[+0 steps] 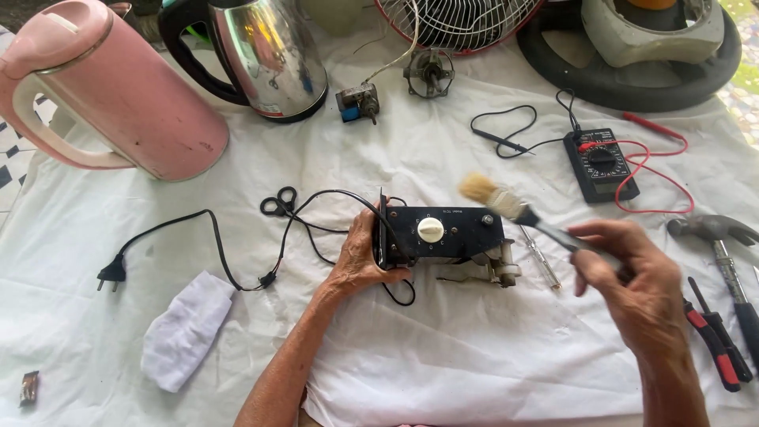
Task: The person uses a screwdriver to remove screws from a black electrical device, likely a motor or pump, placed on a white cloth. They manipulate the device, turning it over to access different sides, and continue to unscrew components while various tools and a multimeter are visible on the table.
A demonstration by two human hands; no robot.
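Observation:
My left hand (360,261) grips the left end of a small black control box (451,235) with a white round knob (431,229), held on its side on the white cloth (443,356). A black power cord (213,237) runs from the box to a plug (111,274) at the left. My right hand (632,277) holds a paintbrush (506,204) by its dark handle. Its pale bristles hover just above the box's upper right edge.
A pink kettle (111,95) and a steel kettle (265,55) stand at the back left. A multimeter (599,164) with red and black leads lies at the right. Hammer (723,237), pliers (715,340), thin screwdriver (540,257), folded white rag (186,332), small motors (360,103) and a fan grille (451,20) lie around.

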